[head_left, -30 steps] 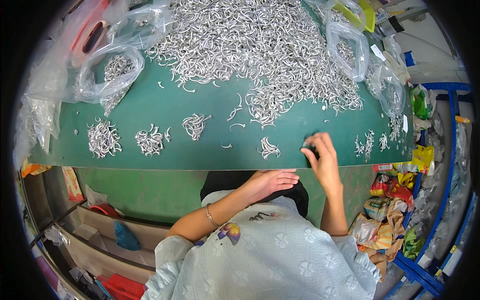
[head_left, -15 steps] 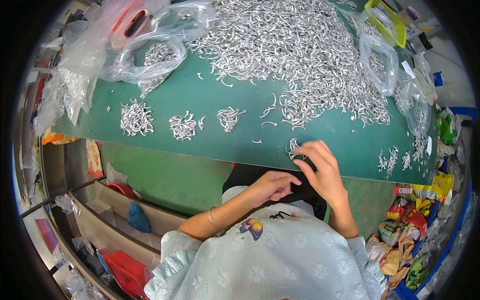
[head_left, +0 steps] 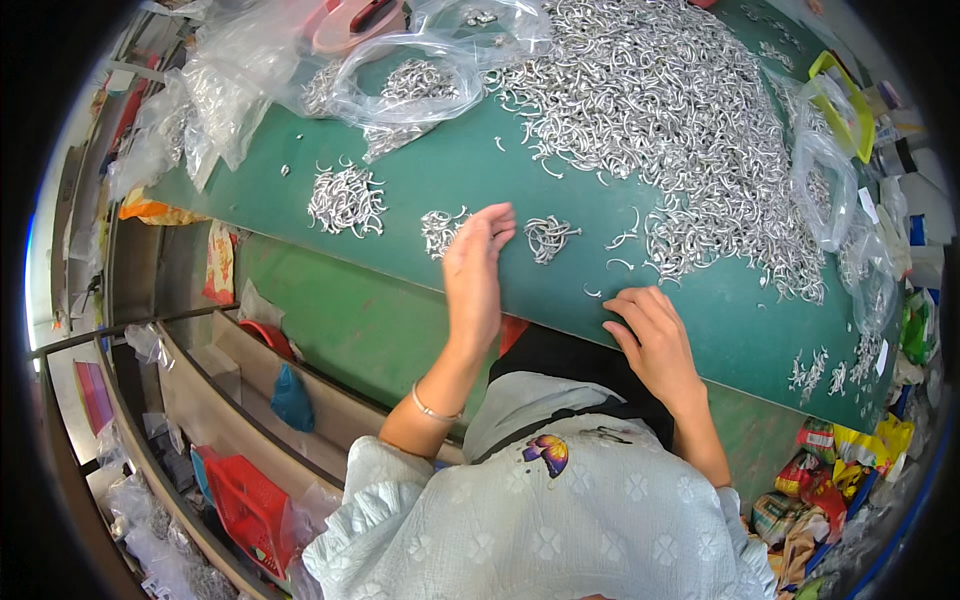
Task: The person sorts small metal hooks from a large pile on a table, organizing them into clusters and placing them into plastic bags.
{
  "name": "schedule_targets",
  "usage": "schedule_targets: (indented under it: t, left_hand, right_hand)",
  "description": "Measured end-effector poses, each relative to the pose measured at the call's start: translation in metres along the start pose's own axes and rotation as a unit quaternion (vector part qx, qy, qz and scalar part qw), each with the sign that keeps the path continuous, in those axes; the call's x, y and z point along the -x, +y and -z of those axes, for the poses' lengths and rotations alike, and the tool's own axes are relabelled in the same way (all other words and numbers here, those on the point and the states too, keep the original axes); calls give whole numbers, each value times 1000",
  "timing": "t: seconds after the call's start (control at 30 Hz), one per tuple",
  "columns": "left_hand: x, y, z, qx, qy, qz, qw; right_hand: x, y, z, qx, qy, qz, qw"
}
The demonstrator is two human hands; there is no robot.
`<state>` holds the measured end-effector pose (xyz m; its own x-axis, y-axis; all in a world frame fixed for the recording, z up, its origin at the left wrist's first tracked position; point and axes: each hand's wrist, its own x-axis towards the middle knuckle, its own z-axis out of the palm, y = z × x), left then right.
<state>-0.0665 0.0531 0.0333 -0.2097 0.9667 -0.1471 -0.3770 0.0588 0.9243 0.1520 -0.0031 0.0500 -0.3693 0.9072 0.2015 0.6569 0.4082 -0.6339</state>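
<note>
Small curved silvery metal pieces lie on the green table (head_left: 400,265) in one large heap (head_left: 660,110) and several small piles. My left hand (head_left: 475,262) reaches over the table with its fingers stretched out, nothing visible in them. It covers the right side of one small pile (head_left: 438,228); another small pile (head_left: 548,240) sits just right of its fingertips. Near the front edge, my right hand (head_left: 652,340) is palm down, fingers slightly bent and thumb apart. What lies beneath it is hidden. A single curved piece (head_left: 592,292) rests just left of its fingers.
A bigger pile (head_left: 346,199) lies farther left. Clear plastic bags (head_left: 405,85) with pieces inside stand at the back left, near a pink container (head_left: 345,28). A yellow-green tray (head_left: 848,105) is at the back right. Below left are drawers and a red basket (head_left: 250,510).
My left hand has moved from near my lap up over the table, to the small pile. My right hand now covers the spot where a few pieces lay. The view has shifted left.
</note>
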Motion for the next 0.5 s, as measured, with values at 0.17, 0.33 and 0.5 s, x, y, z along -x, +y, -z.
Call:
schedule_targets:
  t: [0.17, 0.33, 0.5]
  left_hand:
    - [-5, -19, -17, 91, -62, 109, 988]
    - [-3, -1, 1, 234, -71, 163, 956]
    - [-17, 14, 32, 176, -15, 47, 983]
  right_hand:
    - [4, 3, 3, -5, 17, -17, 1000]
    - [5, 8, 0, -30, 41, -30, 998]
    - [1, 6, -2, -35, 44, -26, 998]
